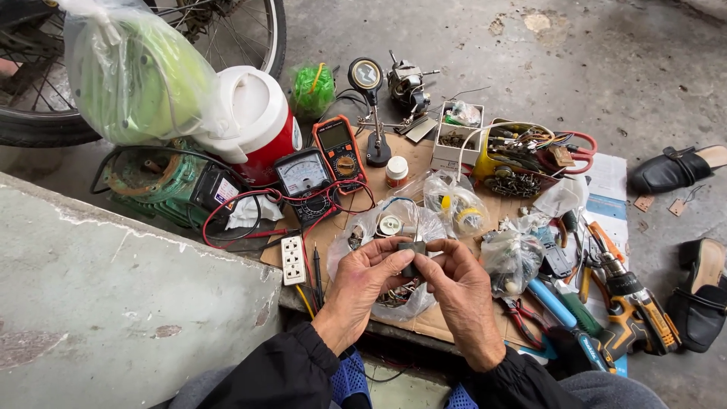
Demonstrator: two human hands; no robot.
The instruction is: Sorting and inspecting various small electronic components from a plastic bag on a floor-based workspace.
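My left hand (362, 291) and my right hand (462, 291) meet in the lower middle of the head view, both pinching a small dark grey block-shaped part (413, 250) between fingertips. Directly under the hands lies a clear plastic bag (394, 227) with small parts and a white round spool inside. Black sleeves cover both wrists.
On the cardboard sheet (424, 322) lie an orange digital multimeter (338, 148), a black analog meter (304, 178) with red leads, a white socket strip (293, 260), more bags of parts (515, 254), pliers and screwdrivers (564, 307), and a cordless drill (632, 310). A red-and-white jug (257, 121), a green motor (163, 185), and a bicycle wheel (45, 113) stand at left. Black shoes (700, 295) sit at right.
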